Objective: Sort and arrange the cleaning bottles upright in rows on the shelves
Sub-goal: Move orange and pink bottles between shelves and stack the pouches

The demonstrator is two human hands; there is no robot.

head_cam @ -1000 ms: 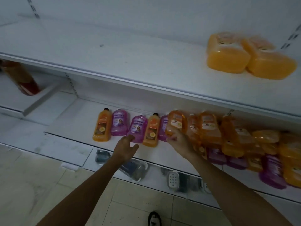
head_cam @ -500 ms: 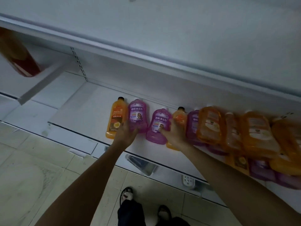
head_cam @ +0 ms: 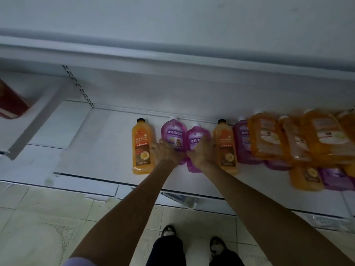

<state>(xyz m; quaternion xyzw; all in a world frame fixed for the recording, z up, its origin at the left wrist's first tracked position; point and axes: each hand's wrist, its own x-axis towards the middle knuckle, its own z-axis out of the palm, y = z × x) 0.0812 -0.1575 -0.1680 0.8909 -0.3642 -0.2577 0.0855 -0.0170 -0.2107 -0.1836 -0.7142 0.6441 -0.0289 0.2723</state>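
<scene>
A row of cleaning bottles stands on the low white shelf (head_cam: 99,143). From the left: an orange floor-cleaner bottle (head_cam: 141,146), two purple bottles, another orange bottle (head_cam: 226,148), then a purple bottle (head_cam: 242,143). My left hand (head_cam: 165,153) grips the first purple bottle (head_cam: 173,134) around its lower body. My right hand (head_cam: 201,153) grips the second purple bottle (head_cam: 197,140) the same way. Both hands hide the bottles' lower labels.
Several orange and purple bottles (head_cam: 299,143) crowd the shelf's right side, some lying in front. The shelf above (head_cam: 172,52) overhangs the row. A red object (head_cam: 9,104) sits on the left shelf. My feet (head_cam: 194,240) stand on the tiled floor.
The view tilted further down. My right hand shifted left from the orange bottle onto the second purple bottle; my left hand closed on the first purple bottle.
</scene>
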